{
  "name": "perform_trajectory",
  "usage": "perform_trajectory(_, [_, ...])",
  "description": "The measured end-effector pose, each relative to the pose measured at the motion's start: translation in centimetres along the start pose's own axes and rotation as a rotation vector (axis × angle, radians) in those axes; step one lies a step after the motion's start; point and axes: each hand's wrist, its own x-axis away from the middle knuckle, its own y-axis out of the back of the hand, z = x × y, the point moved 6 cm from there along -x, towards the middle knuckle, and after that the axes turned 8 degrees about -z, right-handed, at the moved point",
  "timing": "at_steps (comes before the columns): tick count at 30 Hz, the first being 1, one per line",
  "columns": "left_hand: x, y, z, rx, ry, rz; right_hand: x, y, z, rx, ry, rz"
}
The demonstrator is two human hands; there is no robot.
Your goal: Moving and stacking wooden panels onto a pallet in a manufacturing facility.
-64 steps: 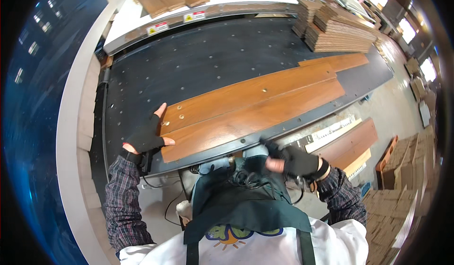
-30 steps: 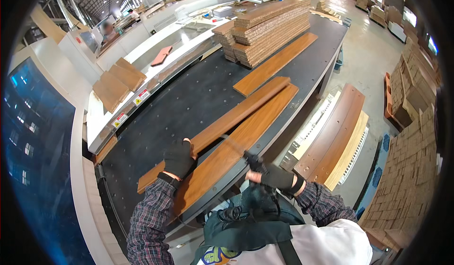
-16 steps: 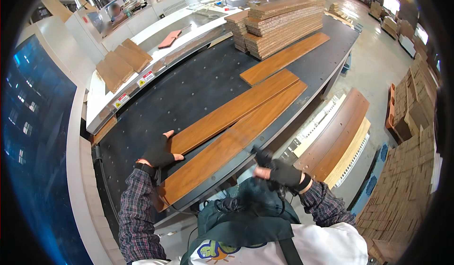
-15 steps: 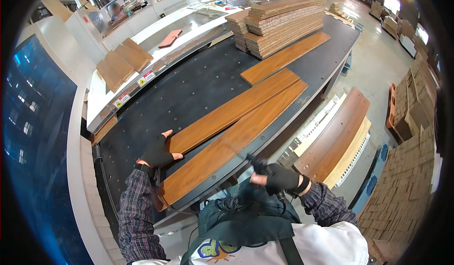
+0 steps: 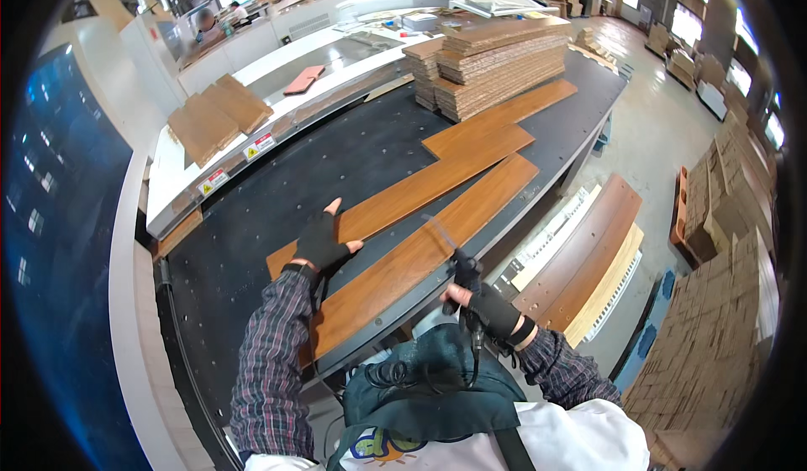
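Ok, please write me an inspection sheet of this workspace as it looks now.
Surface: black table with small holes.
Job's things: two long brown planks side by side; a third plank beyond.
Clutter: stacked boards at the far end.
Hands: left hand, gloved, flat on the farther plank; right hand, gloved, grips a thin blade-like tool.
Cables: dark cable near the body.
Surroundings: plank piles on the floor.

Black perforated worktable, three long brown wooden planks lying flat, stacked boards at far end
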Motion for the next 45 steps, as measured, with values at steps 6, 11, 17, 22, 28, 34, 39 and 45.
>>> perform_trajectory(6, [0.1, -0.6, -3.2, 0.047, 0.045, 0.028, 1.2, -0.4, 1.2, 0.188, -0.063, 0.070])
perform_trajectory(11, [13.1, 1.1, -8.5, -0.245, -0.274, 0.272, 2.6, 5.7, 0.6, 0.008, -0.032, -0.101])
perform_trajectory(17, [16.6, 1.7, -8.9, -0.216, -0.282, 0.343, 5.4, 6.1, 0.4, 0.086, -0.179, -0.028])
perform_trajectory(22, [11.8, 5.0, -6.8, 0.072, -0.233, 0.646, 6.9, 2.5, 0.3, 0.435, -0.031, 0.329])
perform_trajectory(28, [7.2, 6.1, -1.7, -0.133, -0.086, 0.678, 4.1, 3.4, -0.6, 0.254, -0.194, -0.003])
perform_trajectory(34, [6.6, 5.2, -1.4, -0.035, 0.032, 0.801, 6.9, -7.3, 2.1, 0.748, 0.476, 0.483])
perform_trajectory(39, [7.6, 6.0, -2.8, -0.066, -0.176, 0.605, 3.8, -5.4, 0.7, 0.681, 0.283, 0.443])
perform_trajectory(45, [13.0, 7.6, -8.8, -0.175, -0.168, 0.287, 3.2, 8.7, -0.2, -0.168, 0.042, -0.436])
